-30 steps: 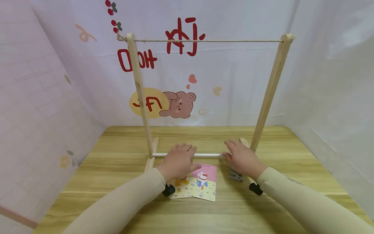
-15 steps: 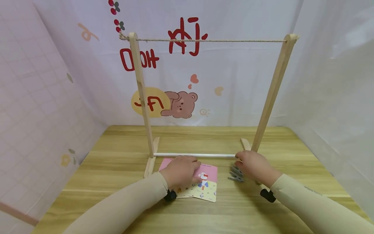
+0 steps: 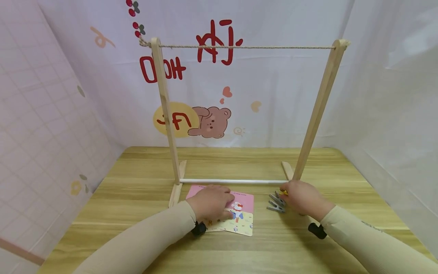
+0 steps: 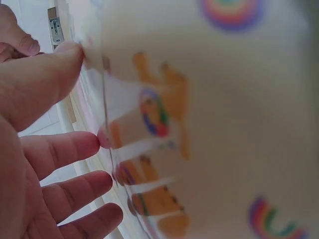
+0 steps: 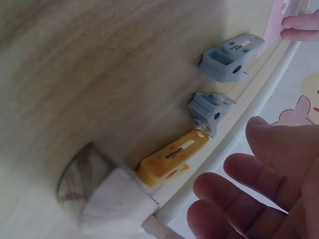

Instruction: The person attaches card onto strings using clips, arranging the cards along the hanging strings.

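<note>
My left hand (image 3: 211, 201) rests on two overlapping printed cards, covering much of the left card (image 3: 193, 191). The right card (image 3: 243, 226) has a pink top, a pale yellow bottom and a rabbit picture. In the left wrist view, the fingertips touch a card (image 4: 214, 114) with rainbows and an orange figure; the fingers are fairly straight. My right hand (image 3: 304, 198) hovers beside a yellow clothespin (image 5: 172, 158), partly hidden in the head view. Its fingers are loosely bent and hold nothing in the right wrist view. Two grey clothespins (image 3: 275, 206) lie just left of it.
A wooden stand spans the table (image 3: 239, 255), with a left post (image 3: 165, 102), a right post (image 3: 318, 106), twine (image 3: 260, 47) strung between their tops and a white rod (image 3: 232, 181) low down. A printed cloth (image 3: 284, 114) hangs behind.
The left hand has come down onto the cards. The right hand has moved right and lowered towards the clothespins, and a bit of the yellow one now shows at its fingers.
</note>
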Motion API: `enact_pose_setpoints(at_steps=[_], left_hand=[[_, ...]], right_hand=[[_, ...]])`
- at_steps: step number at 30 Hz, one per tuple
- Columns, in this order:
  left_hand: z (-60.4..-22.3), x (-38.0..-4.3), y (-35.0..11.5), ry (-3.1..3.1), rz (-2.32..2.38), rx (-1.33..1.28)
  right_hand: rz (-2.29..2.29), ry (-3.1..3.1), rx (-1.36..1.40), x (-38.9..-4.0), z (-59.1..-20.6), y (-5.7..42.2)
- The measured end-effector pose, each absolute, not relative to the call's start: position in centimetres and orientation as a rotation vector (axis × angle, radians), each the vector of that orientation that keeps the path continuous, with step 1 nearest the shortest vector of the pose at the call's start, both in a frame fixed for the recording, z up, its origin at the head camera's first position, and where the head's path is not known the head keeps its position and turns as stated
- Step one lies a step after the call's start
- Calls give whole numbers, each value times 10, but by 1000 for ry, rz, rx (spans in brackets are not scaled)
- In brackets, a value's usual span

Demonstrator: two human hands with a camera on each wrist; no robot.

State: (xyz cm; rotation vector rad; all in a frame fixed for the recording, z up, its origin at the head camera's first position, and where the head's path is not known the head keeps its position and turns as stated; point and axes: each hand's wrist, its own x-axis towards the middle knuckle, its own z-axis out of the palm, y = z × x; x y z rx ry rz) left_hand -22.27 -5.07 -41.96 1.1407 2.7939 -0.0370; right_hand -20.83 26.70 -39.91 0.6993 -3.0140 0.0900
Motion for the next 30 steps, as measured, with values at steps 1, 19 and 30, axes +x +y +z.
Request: enact_pose_setpoints(at_steps=[1, 19, 30], left_hand=[[-420, -223, -51, 2795, -33, 1142], [-416, -223, -50, 2792, 72, 1059], [-419, -227, -51, 2832, 94, 1047]], right_hand=[[88, -3016, 703, -208, -400, 267], [31, -2982, 799, -207, -409, 272], [-148, -2898, 813, -207, -411, 277]])
